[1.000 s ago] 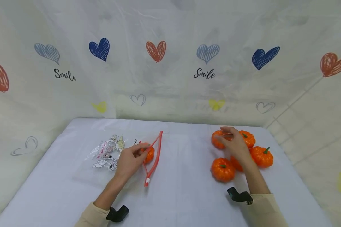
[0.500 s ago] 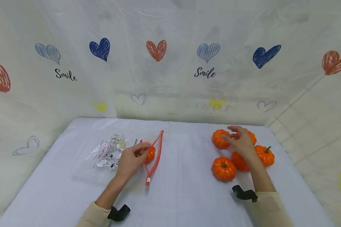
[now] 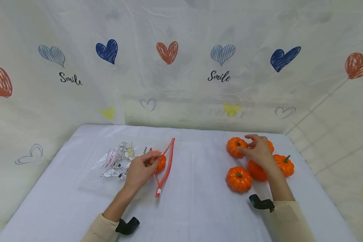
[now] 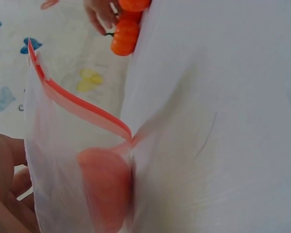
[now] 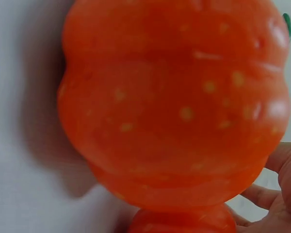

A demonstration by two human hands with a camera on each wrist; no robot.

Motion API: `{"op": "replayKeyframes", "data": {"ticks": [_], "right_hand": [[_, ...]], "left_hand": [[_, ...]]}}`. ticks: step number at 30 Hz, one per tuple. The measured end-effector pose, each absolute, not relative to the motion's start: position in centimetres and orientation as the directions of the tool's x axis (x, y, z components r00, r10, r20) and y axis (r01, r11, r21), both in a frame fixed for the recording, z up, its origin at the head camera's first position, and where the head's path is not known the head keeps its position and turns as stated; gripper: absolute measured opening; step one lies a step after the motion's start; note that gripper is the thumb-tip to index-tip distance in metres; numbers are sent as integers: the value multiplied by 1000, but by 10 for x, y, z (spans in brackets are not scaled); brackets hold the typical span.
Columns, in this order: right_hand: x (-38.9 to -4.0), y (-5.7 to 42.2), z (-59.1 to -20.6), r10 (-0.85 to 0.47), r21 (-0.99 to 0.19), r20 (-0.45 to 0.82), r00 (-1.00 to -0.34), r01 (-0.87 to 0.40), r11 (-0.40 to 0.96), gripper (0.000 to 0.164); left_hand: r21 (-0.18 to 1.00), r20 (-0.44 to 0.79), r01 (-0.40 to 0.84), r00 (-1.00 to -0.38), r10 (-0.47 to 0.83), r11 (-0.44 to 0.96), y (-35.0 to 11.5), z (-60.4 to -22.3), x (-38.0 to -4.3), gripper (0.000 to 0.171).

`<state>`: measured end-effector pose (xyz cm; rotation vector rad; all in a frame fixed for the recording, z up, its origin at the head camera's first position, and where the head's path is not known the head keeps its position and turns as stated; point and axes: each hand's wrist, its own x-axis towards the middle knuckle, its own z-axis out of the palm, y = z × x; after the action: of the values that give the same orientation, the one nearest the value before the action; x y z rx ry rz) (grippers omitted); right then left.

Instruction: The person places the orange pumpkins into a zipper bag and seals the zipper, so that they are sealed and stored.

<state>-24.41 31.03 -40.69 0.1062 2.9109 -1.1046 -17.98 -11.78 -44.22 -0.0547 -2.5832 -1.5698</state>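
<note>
My left hand [image 3: 142,169] pinches the upper side of a clear zip bag [image 3: 90,181] with a red zip edge [image 3: 169,163] and cartoon prints. The bag's mouth gapes to the right. Inside lies a small orange pumpkin [image 3: 161,163], seen through the plastic in the left wrist view as a pumpkin [image 4: 106,189]. On the right, my right hand [image 3: 258,153] hovers with bent, parted fingers over the back right pumpkin [image 3: 270,146], which it partly hides. Whether it touches that pumpkin I cannot tell. A near pumpkin [image 5: 174,102] fills the right wrist view.
More pumpkins stand close around the right hand: one at back left [image 3: 236,147], one in front [image 3: 239,179], one under the wrist [image 3: 257,170], one at far right [image 3: 285,164]. A white cloth [image 3: 199,201] covers the table. Behind it hangs a heart-printed sheet [image 3: 181,84].
My right hand has shifted to the right, away from the back left pumpkin and over the back right one. The left hand and bag stay nearly still.
</note>
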Motion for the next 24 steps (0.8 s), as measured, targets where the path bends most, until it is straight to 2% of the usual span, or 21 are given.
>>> {"op": "replayKeyframes", "data": {"ticks": [4, 11, 17, 24], "right_hand": [[-248, 312, -408, 15, -620, -86, -996, 66, 782, 73], [-253, 307, -404, -48, -611, -220, -974, 99, 786, 87], [-254, 297, -409, -107, -596, -247, -963, 64, 801, 88], [-254, 290, -414, -104, -599, -251, -962, 70, 798, 86]], "left_hand": [[881, 116, 90, -993, -27, 464, -118, -443, -180, 22], [881, 120, 99, -993, -15, 462, -119, -443, -180, 22], [882, 111, 91, -994, -14, 463, -120, -444, -181, 24], [888, 106, 90, -994, -11, 451, -120, -444, -181, 22]]}}
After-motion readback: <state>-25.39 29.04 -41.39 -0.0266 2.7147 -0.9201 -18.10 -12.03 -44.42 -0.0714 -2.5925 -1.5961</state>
